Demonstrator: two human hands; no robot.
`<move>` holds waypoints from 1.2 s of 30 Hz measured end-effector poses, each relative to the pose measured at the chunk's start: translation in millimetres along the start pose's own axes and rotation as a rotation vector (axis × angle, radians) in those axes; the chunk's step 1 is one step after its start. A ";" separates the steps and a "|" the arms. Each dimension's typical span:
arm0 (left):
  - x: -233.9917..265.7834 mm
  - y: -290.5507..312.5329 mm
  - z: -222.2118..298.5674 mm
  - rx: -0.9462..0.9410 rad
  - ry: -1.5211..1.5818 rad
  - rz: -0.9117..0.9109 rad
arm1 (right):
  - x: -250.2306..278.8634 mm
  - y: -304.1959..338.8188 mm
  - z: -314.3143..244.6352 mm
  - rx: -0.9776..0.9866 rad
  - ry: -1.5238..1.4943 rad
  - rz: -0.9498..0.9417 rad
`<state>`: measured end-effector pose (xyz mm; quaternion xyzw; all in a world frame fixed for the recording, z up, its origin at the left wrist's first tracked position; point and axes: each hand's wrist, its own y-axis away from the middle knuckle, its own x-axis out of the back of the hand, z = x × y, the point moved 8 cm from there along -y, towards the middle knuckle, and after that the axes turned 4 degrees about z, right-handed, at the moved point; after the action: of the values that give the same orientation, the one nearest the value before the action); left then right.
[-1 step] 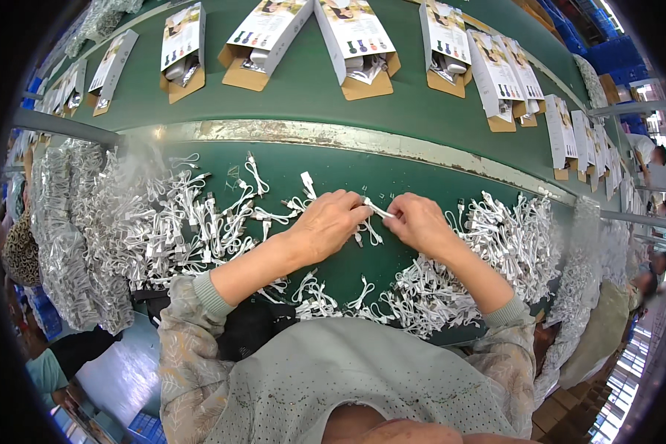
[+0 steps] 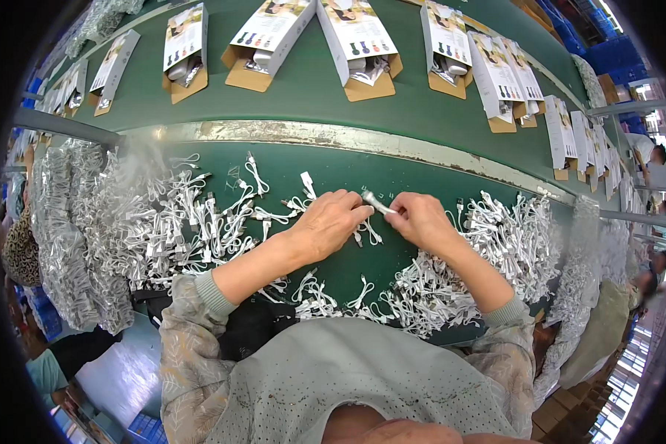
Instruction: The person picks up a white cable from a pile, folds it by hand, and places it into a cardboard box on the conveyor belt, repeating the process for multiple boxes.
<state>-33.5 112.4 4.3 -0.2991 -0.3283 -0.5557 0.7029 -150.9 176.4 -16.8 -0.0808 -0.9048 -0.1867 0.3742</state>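
A short white charging cable (image 2: 378, 203), folded into a small bundle, spans the gap between my two hands over the green worktop. My left hand (image 2: 333, 223) is closed, its thumb and fingertips on the cable's left end. At the other end my right hand (image 2: 423, 223) pinches the cable between thumb and fingers. Motion blurs part of the cable, so its plugs are hard to make out. More bundled white cables (image 2: 368, 234) lie just under my hands. A large heap of cables (image 2: 192, 226) spreads to the left, and another heap (image 2: 496, 244) lies to the right.
Beyond a worn metal rail (image 2: 288, 133), open white boxes (image 2: 359, 44) with brown flaps stand on a green belt (image 2: 222, 103). Clear plastic bags of cables (image 2: 74, 229) are stacked at the left, and more bags (image 2: 579, 259) at the right. Other people are partly visible at both sides.
The cable between my hands has shifted slightly and looks more blurred, with a small movement of my right fingers. The boxes on the belt have moved slightly right.
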 end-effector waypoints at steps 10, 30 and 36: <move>23.3 0.5 -33.5 0.292 0.146 -0.031 | 20.7 -51.4 17.7 -0.340 -0.794 0.050; 126.5 4.4 -208.6 0.855 0.440 0.822 | -53.5 -235.4 -0.3 -0.562 -1.832 0.414; 121.7 -55.3 -218.0 0.626 0.310 0.997 | -24.9 -257.9 38.5 -0.611 -2.020 0.579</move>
<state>-39.1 -141.2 -28.0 -0.1117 -0.1902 -0.0737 0.9726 -232.0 -45.0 -131.0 -0.4957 -0.6565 -0.1559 -0.5468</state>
